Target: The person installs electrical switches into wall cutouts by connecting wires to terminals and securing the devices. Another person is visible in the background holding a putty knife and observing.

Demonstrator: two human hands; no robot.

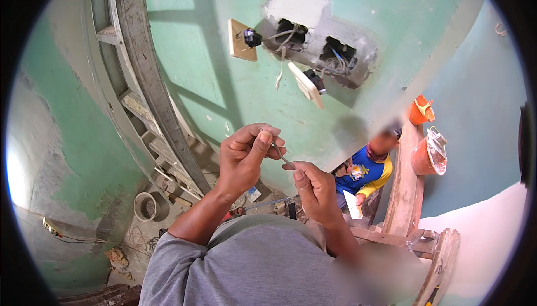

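Note:
A thin grey rod or piece of cable (281, 154) runs slantwise between my two hands; its exact kind is hard to make out. My left hand (246, 155) pinches its upper end between thumb and fingers. Its lower end is in the grip of my right hand (316, 188), thumb against the curled forefinger. Beyond my hands, two cream faceplates with black backs, a left one (240, 42) and a right one (305, 85), hang on wires outside the wall. Loose wires (282, 63) come from two box openings (339, 53) set in grey plaster.
A tall ladder (140, 54) leans at the left. On the right, a wooden plank (404, 188) carries two orange buckets (423, 160). Below, a co-worker (366, 172) in blue and yellow holds a white sheet-like piece. A round bucket (146, 206) stands on the floor.

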